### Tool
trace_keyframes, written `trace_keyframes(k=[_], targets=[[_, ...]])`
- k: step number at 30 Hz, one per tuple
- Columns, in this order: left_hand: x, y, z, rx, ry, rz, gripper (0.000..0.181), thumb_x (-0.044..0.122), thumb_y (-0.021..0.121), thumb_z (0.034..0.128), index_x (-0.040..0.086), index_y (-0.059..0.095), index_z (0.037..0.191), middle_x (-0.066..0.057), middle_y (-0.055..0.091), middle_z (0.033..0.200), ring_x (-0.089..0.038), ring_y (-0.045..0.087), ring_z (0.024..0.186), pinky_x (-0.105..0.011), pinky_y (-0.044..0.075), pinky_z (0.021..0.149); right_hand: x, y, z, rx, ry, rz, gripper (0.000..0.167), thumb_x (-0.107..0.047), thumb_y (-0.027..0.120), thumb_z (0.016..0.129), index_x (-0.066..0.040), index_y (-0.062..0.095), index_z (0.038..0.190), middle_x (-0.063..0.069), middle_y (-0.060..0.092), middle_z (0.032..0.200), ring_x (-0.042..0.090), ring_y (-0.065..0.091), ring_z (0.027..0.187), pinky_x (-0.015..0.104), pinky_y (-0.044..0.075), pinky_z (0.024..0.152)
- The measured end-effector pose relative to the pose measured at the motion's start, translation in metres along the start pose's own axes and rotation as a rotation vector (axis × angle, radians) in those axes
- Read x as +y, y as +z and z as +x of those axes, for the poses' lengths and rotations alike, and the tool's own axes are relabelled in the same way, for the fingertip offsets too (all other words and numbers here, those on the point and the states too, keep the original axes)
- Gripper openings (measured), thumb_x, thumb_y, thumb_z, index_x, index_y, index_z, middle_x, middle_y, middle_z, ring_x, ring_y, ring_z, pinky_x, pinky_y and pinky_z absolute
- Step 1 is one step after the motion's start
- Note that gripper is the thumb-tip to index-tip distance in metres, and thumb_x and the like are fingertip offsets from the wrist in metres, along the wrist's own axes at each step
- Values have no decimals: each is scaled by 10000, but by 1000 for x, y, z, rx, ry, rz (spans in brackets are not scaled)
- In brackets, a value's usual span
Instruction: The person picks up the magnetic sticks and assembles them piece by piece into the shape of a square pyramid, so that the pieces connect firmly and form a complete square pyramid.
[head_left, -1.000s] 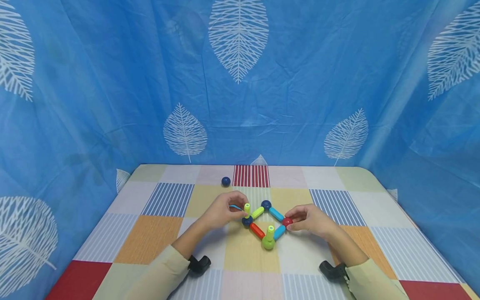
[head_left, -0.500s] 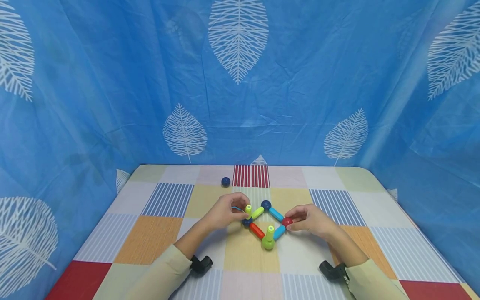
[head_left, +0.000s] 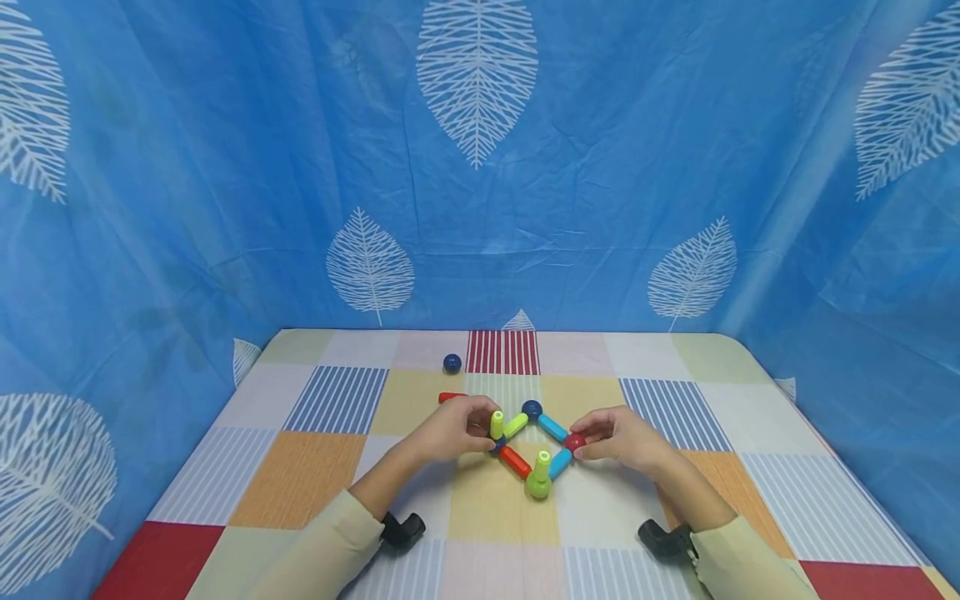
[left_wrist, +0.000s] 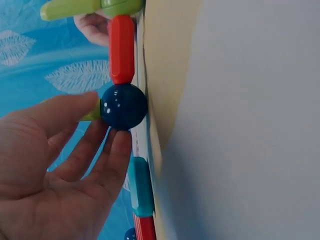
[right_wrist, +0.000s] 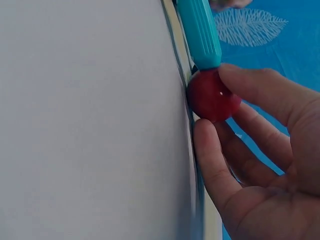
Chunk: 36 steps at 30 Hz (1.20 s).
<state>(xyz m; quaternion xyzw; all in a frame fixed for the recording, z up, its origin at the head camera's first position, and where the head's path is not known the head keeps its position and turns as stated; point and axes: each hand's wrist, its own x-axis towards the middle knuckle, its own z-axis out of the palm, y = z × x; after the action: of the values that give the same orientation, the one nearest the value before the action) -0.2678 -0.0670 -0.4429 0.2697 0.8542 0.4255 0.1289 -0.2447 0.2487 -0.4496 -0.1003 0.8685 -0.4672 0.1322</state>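
Note:
Magnetic sticks and balls form a four-sided frame lying flat on the table. My left hand (head_left: 450, 429) pinches its left corner, a dark blue ball (left_wrist: 124, 106), with the thumb beside a yellow-green stick (head_left: 497, 423) that stands upright on it. At the right corner my right hand (head_left: 626, 437) holds a red ball (right_wrist: 212, 95) between thumb and fingers. A red stick (head_left: 514, 462) runs from the blue ball to a green ball (head_left: 537, 485), which carries another upright yellow-green stick (head_left: 543, 463). Two light-blue sticks (head_left: 559, 463) meet the red ball. The far corner is a dark blue ball (head_left: 532, 409).
Behind the left hand lies a loose red stick (head_left: 452, 397), partly hidden; the left wrist view also shows a teal stick (left_wrist: 142, 186) there. Farther back rests a loose dark blue ball (head_left: 452, 363). A patchwork cloth (head_left: 337, 479) covers the table, and a blue leaf-print curtain (head_left: 585, 208) surrounds it.
My left hand has come down slightly toward the blue corner ball, and a red stick now shows behind it. The frame and my right hand have barely shifted.

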Motion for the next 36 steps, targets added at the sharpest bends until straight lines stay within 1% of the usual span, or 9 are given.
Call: trace_keyframes(k=[8, 13, 17, 20, 23, 25, 28, 32, 36], targets=[[4, 5, -2, -60, 9, 7, 310, -31, 742, 889, 157, 710, 1134, 44, 707, 979, -102, 662, 926, -282, 588, 889, 2, -1, 6, 139, 53, -49, 348, -163, 840, 844, -23, 739, 1146, 79, 769, 1019, 176, 696, 907, 288, 578, 769], [4, 10, 6, 24, -7, 51, 227, 20, 710, 937, 158, 715, 1117, 44, 691, 980, -111, 653, 928, -279, 572, 874, -3, 2, 2, 165, 60, -63, 301, -81, 795, 851, -17, 719, 1134, 94, 740, 1026, 176, 693, 886, 296, 589, 727], [6, 15, 18, 97, -8, 96, 233, 1, 635, 975, 103, 701, 1174, -27, 694, 1107, -184, 675, 1031, -349, 576, 924, -11, 5, -10, 106, 12, -70, 296, 44, 727, 825, -17, 680, 1110, 125, 691, 1089, 193, 669, 910, 287, 580, 703], [8, 20, 26, 102, -1, 136, 303, -37, 571, 988, 79, 678, 1246, -79, 677, 1245, -235, 672, 1127, -401, 560, 992, -18, 10, -20, -18, -23, -35, 392, 80, 739, 767, -11, 611, 1126, 151, 617, 1127, 223, 624, 938, 284, 568, 713], [11, 24, 34, 83, 2, 187, 384, -59, 512, 991, 86, 650, 1318, -94, 645, 1351, -261, 647, 1208, -430, 527, 1053, -23, 17, -27, -113, -49, -37, 522, 4, 839, 734, -39, 552, 1167, 171, 520, 1136, 253, 570, 950, 277, 548, 736], [13, 26, 38, 66, 1, 206, 430, -70, 473, 992, 91, 628, 1359, -101, 625, 1396, -276, 628, 1250, -446, 500, 1089, -25, 23, -30, -110, -70, -78, 593, -95, 911, 714, -75, 532, 1170, 164, 469, 1132, 248, 545, 946, 267, 530, 741], [14, 28, 41, 47, -5, 205, 469, -83, 445, 987, 91, 605, 1393, -106, 608, 1432, -287, 614, 1279, -457, 480, 1113, -24, 30, -30, -52, -85, -122, 661, -196, 970, 667, -104, 516, 1140, 155, 440, 1112, 229, 544, 912, 256, 520, 723], [12, 28, 40, 45, -24, 199, 457, -85, 473, 984, 79, 607, 1390, -114, 604, 1429, -285, 620, 1267, -450, 490, 1103, -18, 29, -27, -13, -69, -95, 664, -161, 968, 662, -80, 503, 1130, 147, 514, 1063, 218, 582, 856, 269, 529, 686], [11, 25, 36, 64, -50, 201, 396, -45, 561, 980, 69, 642, 1351, -114, 627, 1378, -282, 628, 1242, -437, 511, 1077, -11, 20, -23, -5, 4, -18, 654, -96, 945, 688, -67, 529, 1192, 124, 577, 1049, 221, 603, 857, 295, 553, 678]])
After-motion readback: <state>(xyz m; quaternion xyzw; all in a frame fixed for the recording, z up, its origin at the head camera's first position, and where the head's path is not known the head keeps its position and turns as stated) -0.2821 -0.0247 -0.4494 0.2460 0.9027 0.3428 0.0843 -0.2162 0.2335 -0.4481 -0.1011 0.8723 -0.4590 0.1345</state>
